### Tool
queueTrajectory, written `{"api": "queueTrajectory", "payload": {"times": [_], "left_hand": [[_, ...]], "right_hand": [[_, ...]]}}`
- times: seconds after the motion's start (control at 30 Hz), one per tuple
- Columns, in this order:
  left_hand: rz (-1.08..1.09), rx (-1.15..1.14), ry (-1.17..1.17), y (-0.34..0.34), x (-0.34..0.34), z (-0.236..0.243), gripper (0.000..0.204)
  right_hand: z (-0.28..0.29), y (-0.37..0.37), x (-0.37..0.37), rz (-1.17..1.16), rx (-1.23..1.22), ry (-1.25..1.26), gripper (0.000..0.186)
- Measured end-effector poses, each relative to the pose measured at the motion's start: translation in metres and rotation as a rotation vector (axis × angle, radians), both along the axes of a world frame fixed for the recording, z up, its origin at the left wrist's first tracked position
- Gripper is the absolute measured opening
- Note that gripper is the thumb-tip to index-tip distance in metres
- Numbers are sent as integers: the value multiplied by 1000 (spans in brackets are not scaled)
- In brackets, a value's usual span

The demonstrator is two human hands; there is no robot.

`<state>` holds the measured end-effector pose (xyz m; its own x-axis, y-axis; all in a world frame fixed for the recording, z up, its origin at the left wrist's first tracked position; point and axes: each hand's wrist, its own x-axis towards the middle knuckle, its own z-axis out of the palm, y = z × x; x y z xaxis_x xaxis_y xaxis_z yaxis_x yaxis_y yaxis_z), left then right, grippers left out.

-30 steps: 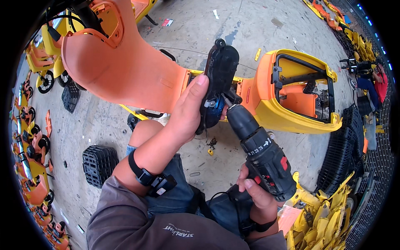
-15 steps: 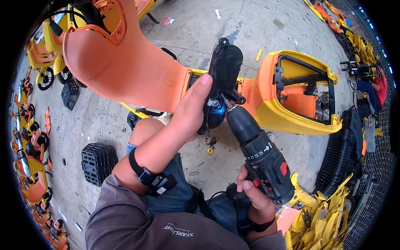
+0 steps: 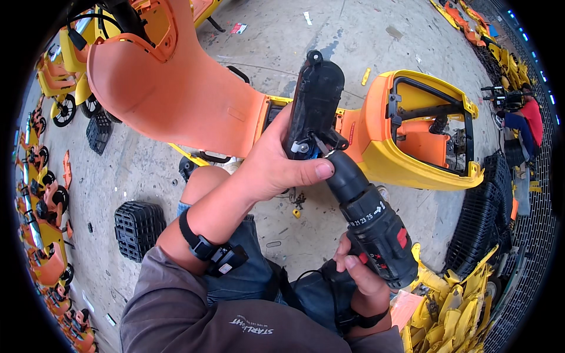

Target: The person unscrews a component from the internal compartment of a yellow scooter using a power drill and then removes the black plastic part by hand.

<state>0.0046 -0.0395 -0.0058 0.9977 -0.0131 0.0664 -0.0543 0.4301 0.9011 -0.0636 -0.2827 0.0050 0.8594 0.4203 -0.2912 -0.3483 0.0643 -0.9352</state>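
Observation:
A black plastic housing (image 3: 321, 97) with screw lugs is tilted up in front of me. My left hand (image 3: 268, 165) is wrapped round its lower left side, and the thumb stretches across to the drill's nose. My right hand (image 3: 362, 275) grips a black cordless drill (image 3: 376, 229) with red marks. The drill points up and left, and its bit (image 3: 321, 146) reaches the lower part of the housing beside a round metal piece (image 3: 302, 147). I cannot tell whether the bit sits in a screw. Behind the housing lies an orange and yellow scooter body (image 3: 376, 126).
The scooter's large orange front panel (image 3: 170, 100) rises at the left. Black crates (image 3: 140, 230) stand on the concrete floor. Yellow plastic pieces (image 3: 450, 312) are heaped at lower right, near black baskets (image 3: 479, 212). Another person (image 3: 532, 120) sits at far right. Several scooters line the left.
My left thumb has swung from the housing's upper side down and right to the drill's nose. The housing has shifted slightly; the drill stays almost in place.

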Motion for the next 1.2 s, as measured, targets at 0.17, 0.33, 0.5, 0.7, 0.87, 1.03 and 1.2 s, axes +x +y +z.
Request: {"api": "queueTrajectory", "payload": {"times": [0.17,0.33,0.5,0.7,0.87,1.03,1.2], "left_hand": [[-27,-5,59,1,-1,0,91],[-14,-9,37,0,0,-1,95],[-23,-1,55,1,0,-1,96],[-26,0,61,1,-1,0,96],[-14,16,39,0,0,-1,98],[-7,26,40,0,0,-4,98],[-9,37,57,0,0,-5,96]], "right_hand": [[0,-2,1,23,1,-13,27],[3,-1,2,38,-17,-11,27],[2,-2,2,33,-9,-9,25],[3,-1,1,14,-3,-33,27],[-5,-7,1,-9,-49,-142,30],[-7,-10,3,43,-53,-161,32],[-5,-7,2,-21,-64,-140,20]]}}
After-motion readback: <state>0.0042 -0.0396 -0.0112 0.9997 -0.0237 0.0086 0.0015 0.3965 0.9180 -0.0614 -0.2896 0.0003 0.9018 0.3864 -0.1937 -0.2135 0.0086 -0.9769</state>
